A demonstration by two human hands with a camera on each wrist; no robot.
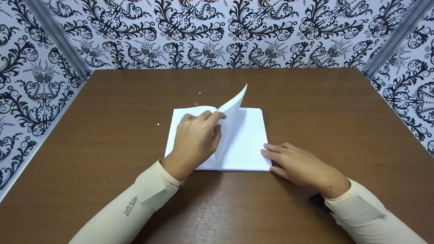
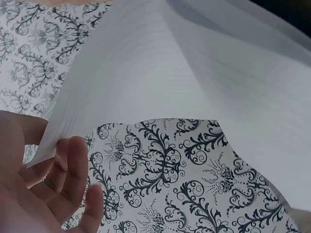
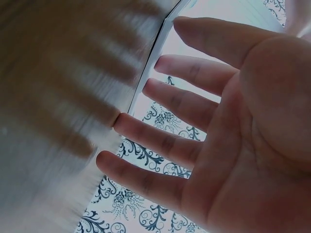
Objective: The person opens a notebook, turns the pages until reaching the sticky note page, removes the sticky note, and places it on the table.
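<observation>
An open notebook with white, faintly lined pages lies on the brown table. One page stands up from the middle, its far corner pointing up and to the right. My left hand is over the left half. In the left wrist view, the edge of that page runs between the thumb and curled fingers of this hand, which pinch it. My right hand rests at the lower right corner of the notebook. Its fingers are spread and nearly straight, with some tips touching the edge.
The brown table extends around the notebook on all sides. A few tiny pale specks lie left of and beyond it. Walls with black-and-white scroll pattern enclose the back and both sides.
</observation>
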